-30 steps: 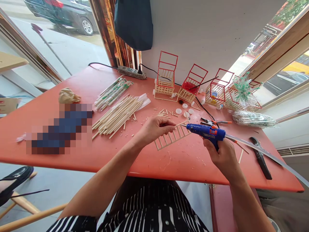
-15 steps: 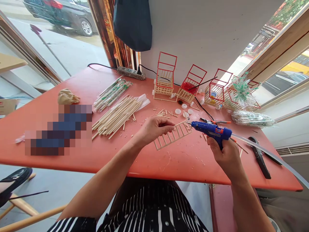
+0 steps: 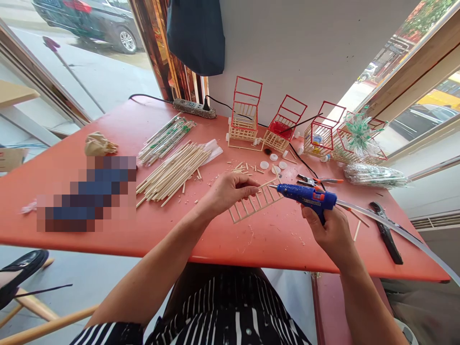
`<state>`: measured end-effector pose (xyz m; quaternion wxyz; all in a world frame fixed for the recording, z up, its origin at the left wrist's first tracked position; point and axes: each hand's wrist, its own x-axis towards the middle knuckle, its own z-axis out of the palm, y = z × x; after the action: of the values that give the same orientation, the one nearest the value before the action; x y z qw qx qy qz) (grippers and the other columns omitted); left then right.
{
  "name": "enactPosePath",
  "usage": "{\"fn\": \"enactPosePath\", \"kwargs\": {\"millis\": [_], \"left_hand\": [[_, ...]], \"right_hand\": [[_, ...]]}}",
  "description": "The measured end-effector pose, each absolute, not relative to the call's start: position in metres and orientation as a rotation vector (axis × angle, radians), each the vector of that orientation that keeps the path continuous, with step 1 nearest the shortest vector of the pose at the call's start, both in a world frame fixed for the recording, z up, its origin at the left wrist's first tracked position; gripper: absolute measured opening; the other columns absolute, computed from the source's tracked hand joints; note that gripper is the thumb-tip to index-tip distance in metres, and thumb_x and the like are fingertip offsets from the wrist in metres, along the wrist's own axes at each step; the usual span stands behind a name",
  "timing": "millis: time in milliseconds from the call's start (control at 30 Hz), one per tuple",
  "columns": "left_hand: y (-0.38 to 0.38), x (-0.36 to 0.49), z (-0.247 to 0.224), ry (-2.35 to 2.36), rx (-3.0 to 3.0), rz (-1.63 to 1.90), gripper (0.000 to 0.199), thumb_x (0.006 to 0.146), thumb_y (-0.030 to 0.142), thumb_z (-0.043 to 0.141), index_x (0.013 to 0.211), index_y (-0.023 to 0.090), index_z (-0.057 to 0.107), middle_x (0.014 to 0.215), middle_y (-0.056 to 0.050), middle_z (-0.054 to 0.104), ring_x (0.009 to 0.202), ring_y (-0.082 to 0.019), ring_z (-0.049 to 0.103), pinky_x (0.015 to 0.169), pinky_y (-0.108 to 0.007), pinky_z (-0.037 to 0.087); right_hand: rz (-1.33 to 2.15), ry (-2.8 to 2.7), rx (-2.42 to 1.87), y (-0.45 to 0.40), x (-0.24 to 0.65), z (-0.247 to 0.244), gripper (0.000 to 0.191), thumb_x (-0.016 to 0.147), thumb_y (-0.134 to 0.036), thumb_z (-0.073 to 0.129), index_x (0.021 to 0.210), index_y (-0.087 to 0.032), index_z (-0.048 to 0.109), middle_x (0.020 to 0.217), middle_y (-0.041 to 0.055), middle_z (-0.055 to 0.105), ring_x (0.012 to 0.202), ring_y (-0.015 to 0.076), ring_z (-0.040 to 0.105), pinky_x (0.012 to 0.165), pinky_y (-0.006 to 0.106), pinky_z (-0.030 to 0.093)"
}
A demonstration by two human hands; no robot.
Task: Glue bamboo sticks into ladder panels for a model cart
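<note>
Coarse pixel blocks mask an item (image 3: pixel 89 196) on the left of the surface (image 3: pixel 219 244), so its identity cannot be told. The left hand (image 3: pixel 233 192) hides part of the ladder-like wooden frame (image 3: pixel 258 209), the right hand (image 3: pixel 332 230) covers most of the handle of the glue gun (image 3: pixel 305 193), and whether the nozzle touches wood is too fine to tell. The picture's edges cut off the clear glue stick (image 3: pixel 395 229), hanging dark bag (image 3: pixel 197 38), car (image 3: pixel 89 31) and shoe (image 3: pixel 27 266).

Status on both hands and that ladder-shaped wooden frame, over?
Left hand pinching pale ladder-shaped wooden frame. Right hand gripping blue plastic glue gun, nozzle near frame's right end. Small pale wooden offcuts scattered beyond.
</note>
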<state>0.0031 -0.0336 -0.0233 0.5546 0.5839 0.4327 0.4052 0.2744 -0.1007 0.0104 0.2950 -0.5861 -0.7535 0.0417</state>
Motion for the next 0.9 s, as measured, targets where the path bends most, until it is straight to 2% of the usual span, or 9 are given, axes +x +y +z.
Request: {"fn": "enactPosePath", "kwargs": {"millis": [133,267,600,900], "left_hand": [[-0.0324,0.0037,-0.0249,1.003,1.391,0.957,0.016,0.082,0.026,0.075,0.092,0.016,0.082,0.071,-0.002,0.073,0.060,-0.010,0.059,0.055,-0.020,0.047],[-0.0327,0.0038,-0.0248,0.992,1.387,0.952,0.017,0.081,0.028,0.075,0.090,0.016,0.082,0.071,-0.002,0.073,0.059,-0.010,0.059,0.054,-0.019,0.046],[-0.0348,0.0036,-0.0211,1.040,1.363,0.962,0.027,0.072,0.041,0.083,0.081,0.016,0.077,0.069,-0.003,0.073,0.059,-0.011,0.060,0.052,-0.021,0.046],[-0.0339,0.0047,-0.0206,1.041,1.344,0.972,0.027,0.070,0.040,0.084,0.078,0.016,0.076,0.063,-0.001,0.069,0.057,-0.011,0.059,0.051,-0.021,0.045]], "right_hand": [[0.182,-2.025,-1.550,-0.1028,0.2669,0.0099,0.039,0.098,-0.054,0.053,0.075,-0.023,0.060,0.056,0.0007,0.059,0.048,0.0163,0.051,0.049,0.029,0.035],[0.192,-2.026,-1.573,-0.1007,0.2649,0.0088,0.042,0.098,-0.056,0.052,0.074,-0.022,0.059,0.058,0.0020,0.061,0.049,0.0166,0.053,0.049,0.030,0.036],[0.114,-2.050,-1.540,-0.0996,0.2642,0.0119,0.044,0.099,-0.057,0.051,0.071,-0.024,0.055,0.053,-0.0007,0.052,0.046,0.0151,0.045,0.048,0.030,0.031],[0.100,-2.041,-1.537,-0.0985,0.2658,0.0114,0.044,0.099,-0.058,0.052,0.071,-0.024,0.055,0.053,0.0001,0.053,0.047,0.0161,0.047,0.049,0.031,0.032]]}}
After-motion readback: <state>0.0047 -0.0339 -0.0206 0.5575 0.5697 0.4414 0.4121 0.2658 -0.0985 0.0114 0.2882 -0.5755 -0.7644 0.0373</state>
